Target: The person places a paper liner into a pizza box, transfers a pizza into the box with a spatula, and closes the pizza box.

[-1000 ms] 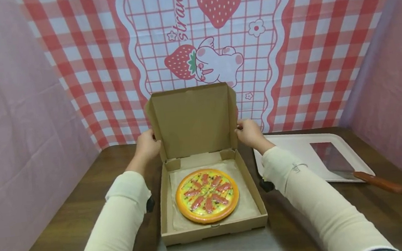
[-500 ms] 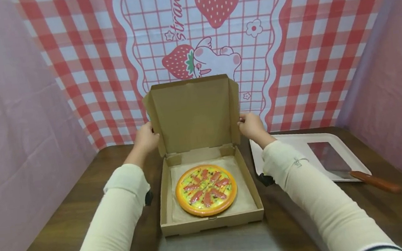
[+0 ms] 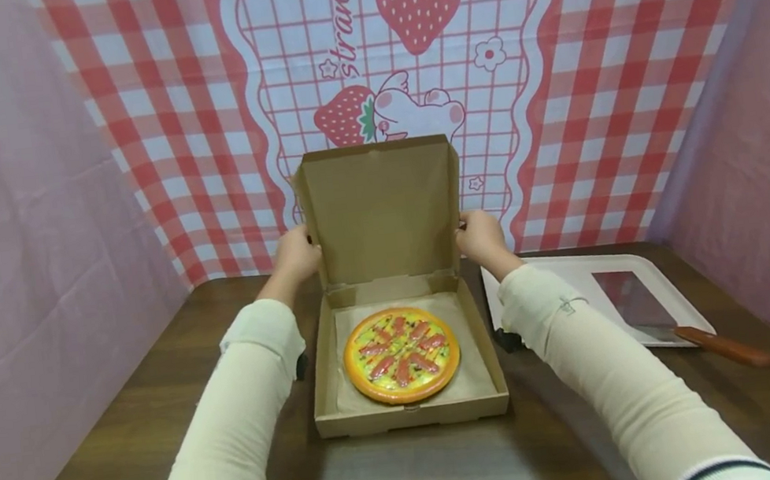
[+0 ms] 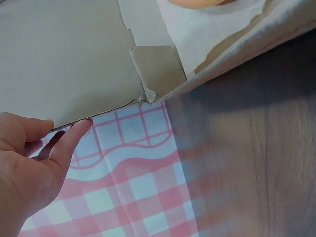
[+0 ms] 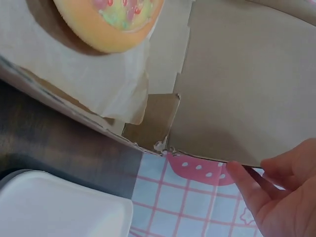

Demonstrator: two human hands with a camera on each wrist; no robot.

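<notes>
A brown cardboard pizza box stands on the table with its lid raised nearly upright. Inside, a round pizza with an orange crust and pink topping strips lies on a sheet of paper. My left hand pinches the lid's left edge between thumb and fingers, as the left wrist view also shows. On the opposite edge, my right hand pinches the lid in the same way. Both hands are beside the hinge end of the box, apart from the pizza.
To the right lies a white tray bearing a broad metal blade whose wooden handle juts over the tray's rim. A grey mat lies in front of the box. Checked strawberry cloth hangs behind the table.
The pizza box has slid a little away from me and slightly to the right, with the pizza in it. Both hands keep their grip on the lid and have moved along with it.
</notes>
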